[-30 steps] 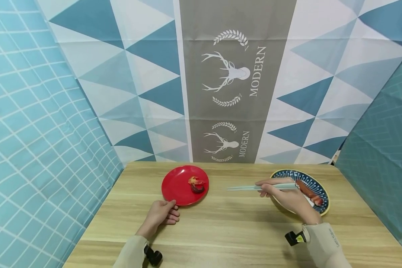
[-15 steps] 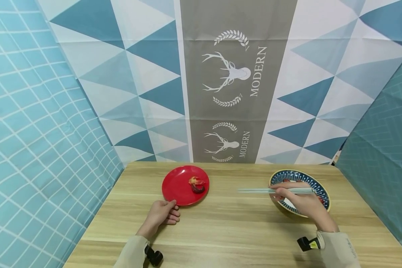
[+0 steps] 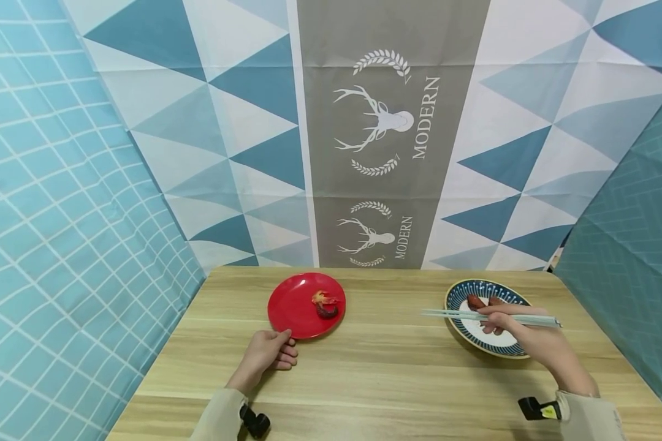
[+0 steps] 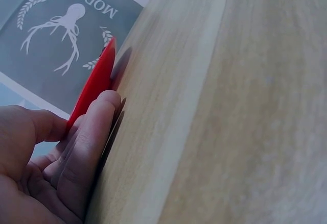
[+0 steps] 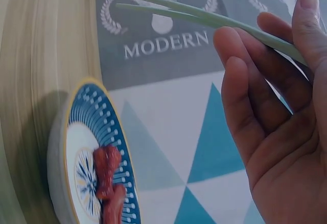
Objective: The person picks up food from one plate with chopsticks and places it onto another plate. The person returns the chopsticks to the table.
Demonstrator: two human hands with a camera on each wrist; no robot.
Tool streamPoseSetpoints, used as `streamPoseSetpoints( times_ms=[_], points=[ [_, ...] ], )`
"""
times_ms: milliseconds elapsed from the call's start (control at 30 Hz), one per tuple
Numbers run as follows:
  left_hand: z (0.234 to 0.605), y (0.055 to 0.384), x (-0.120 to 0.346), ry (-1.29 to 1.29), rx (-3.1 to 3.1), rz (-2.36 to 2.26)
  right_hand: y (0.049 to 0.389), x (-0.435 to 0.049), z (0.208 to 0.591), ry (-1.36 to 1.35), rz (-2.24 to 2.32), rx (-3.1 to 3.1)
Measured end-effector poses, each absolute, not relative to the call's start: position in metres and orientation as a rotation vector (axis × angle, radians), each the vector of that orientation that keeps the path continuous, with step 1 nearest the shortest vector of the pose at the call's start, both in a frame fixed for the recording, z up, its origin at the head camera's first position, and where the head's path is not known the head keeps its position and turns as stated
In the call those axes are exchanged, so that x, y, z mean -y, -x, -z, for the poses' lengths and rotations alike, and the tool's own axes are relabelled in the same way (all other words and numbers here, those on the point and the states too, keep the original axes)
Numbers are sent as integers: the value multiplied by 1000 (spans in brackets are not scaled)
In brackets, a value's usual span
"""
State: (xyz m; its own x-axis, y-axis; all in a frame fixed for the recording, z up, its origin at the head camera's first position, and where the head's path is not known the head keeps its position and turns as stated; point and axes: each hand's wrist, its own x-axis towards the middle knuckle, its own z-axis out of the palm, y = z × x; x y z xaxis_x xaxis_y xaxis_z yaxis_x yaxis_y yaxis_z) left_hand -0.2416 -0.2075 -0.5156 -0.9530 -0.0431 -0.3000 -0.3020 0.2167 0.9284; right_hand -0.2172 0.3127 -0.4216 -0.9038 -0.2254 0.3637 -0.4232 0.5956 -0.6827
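Note:
My left hand (image 3: 266, 351) pinches the near rim of a red plate (image 3: 293, 305), thumb on top; the left wrist view has the fingers (image 4: 84, 155) under the rim. A dark curled piece of food with a yellow-orange and red part (image 3: 325, 304) lies on the plate's right side. My right hand (image 3: 526, 334) grips a pair of pale green chopsticks (image 3: 447, 313), tips to the left with nothing between them. Both hover over a deep blue-and-white patterned plate (image 3: 466, 335). Reddish-brown pieces of food (image 5: 106, 170) lie in it, partly hidden by the hand in the head view.
Both plates stand on a light wooden table (image 3: 375, 367). Behind it hangs a patterned cloth (image 3: 375, 184) with deer heads. Blue cloth walls (image 3: 60, 214) close off the left and right sides. Each wrist wears a black camera (image 3: 255, 422).
My right hand has moved to the right with the chopsticks, from the left part of the patterned plate to its right side. The left hand stays at the red plate's rim.

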Motion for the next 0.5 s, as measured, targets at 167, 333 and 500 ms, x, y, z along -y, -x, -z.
streamPoseSetpoints(
  times_ms=[167,333,500],
  points=[
    [516,242,208,330,-2273,-1815,212,-326,421,-499,-1173,2615],
    [516,241,209,328,-2269,-1819,211,-341,422,-418,-1252,2719],
    [516,241,208,331,-2267,-1817,212,-354,427,-470,-1298,2665]
  ],
)
